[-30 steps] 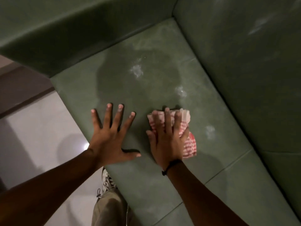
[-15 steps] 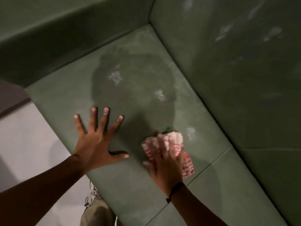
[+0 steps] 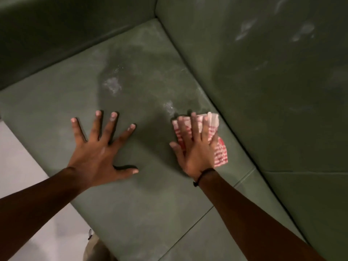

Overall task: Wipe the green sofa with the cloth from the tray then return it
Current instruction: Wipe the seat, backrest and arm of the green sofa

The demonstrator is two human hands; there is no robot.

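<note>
**Wiping a green sofa seat with a striped cloth**

Head view, looking down. Seen from above: green sofa, seat cushion filling the middle, armrest at upper left, backrest rising at right. Left hand splayed flat on the seat, fingers spread, gripping nothing, apparently bracing. Right hand pressed flat, fingers extended, pinning a folded red-and-white striped cloth against the cushion, near the crease where seat meets backrest. Thin dark band around the right wrist. Whitish smudges on the seat ahead of both hands, one just beside the cloth's front edge; more pale marks high on the backrest. Pale floor at lower left. Tray not in view.

Judged as mid-wipe, with much left to clean. For a good stroke: even palm pressure over the whole cloth, overlapping passes pushed forward across the nearest smudge, cloth kept folded so no corner drags. Left hand best kept planted for balance. Backrest marks likely needing a separate pass before any return to the tray.
</note>
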